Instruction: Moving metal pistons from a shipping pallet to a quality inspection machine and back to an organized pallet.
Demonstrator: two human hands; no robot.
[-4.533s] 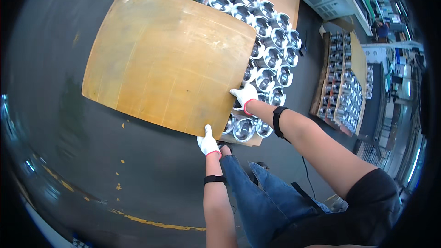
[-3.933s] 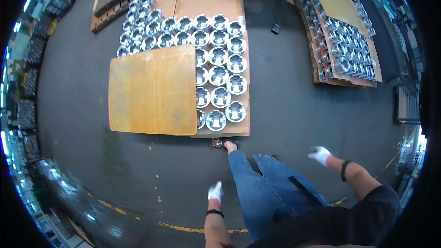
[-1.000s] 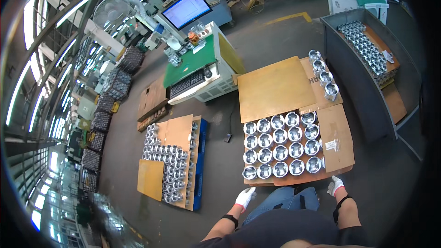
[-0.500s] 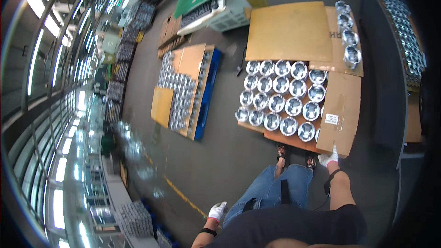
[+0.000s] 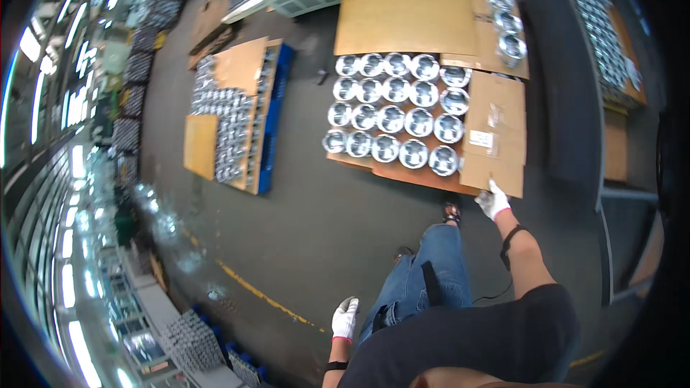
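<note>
Right hand (image 5: 493, 201) pinches the near corner of a cardboard sheet (image 5: 496, 133) lying on the pallet beside the metal cans (image 5: 392, 115). Left hand (image 5: 345, 317) hangs free, fingers loosely together. About 20 cans remain uncovered; the sheet is not yet lifted.

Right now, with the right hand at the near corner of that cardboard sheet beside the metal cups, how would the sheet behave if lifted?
The cardboard sheet is broad, thin and creased, so it would likely sag when lifted by one corner. It probably weighs little, so the right hand alone might raise it. Sliding it could nudge the shiny metal cups beside it.
</note>
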